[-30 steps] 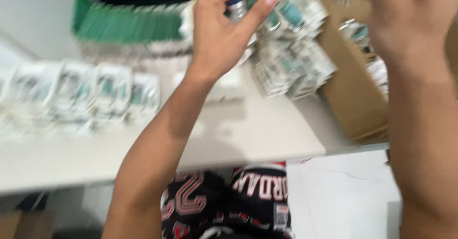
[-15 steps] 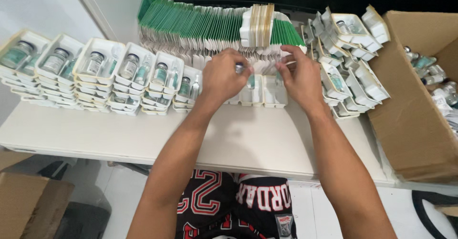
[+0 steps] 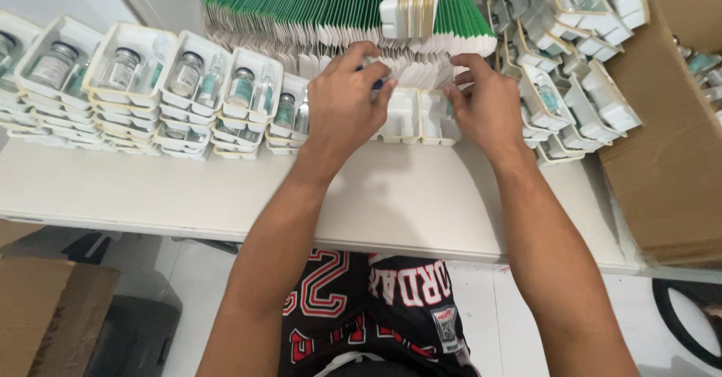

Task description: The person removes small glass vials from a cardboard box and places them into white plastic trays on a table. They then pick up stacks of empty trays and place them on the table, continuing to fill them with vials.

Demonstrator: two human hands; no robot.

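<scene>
My left hand (image 3: 342,110) pinches a small vial (image 3: 376,85), fingers closed round it, just above the empty white tray (image 3: 401,117). Right hand (image 3: 485,106), 3 o'clock of it, fingertips resting on tray edge, holding nothing. Risk: vial slips, tips the stacked trays (image 3: 248,102) at 9 o'clock.

Two bare hands, the left hand (image 3: 342,110) and the right hand (image 3: 485,106). One white table (image 3: 226,196). Two brown cardboard boxes, one at right (image 3: 665,159), one on the floor (image 3: 45,317). Six stacks of white plastic trays (image 3: 124,83) holding glass vials run leftward; further stacks are too jumbled to count.
</scene>
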